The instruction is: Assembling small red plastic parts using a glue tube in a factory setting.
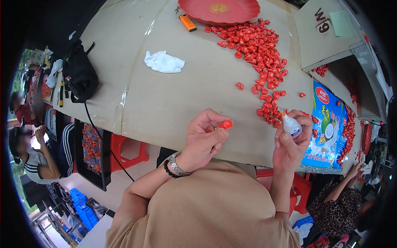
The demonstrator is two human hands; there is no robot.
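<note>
Between the thumb and fingers of my left hand [204, 138] is a small red plastic piece [226, 124], held up over the table's near edge. A watch and a dark bead bracelet circle that wrist. My right hand [291, 138] grips a small white glue bottle [292, 127], its narrow tip pointing up and to the left. The two hands are apart, and the bottle does not touch the red piece. Beyond them a long heap of similar red pieces [264, 62] runs from the far middle down toward my right hand.
A red scalloped tray [235, 16] stands at the far edge, with an orange lighter [187, 23] beside it. A crumpled white cloth [164, 62] lies left of centre. A black bag [80, 72] sits at the left; a blue printed sheet [326, 128] and grey cabinet [326, 37] are at the right.
</note>
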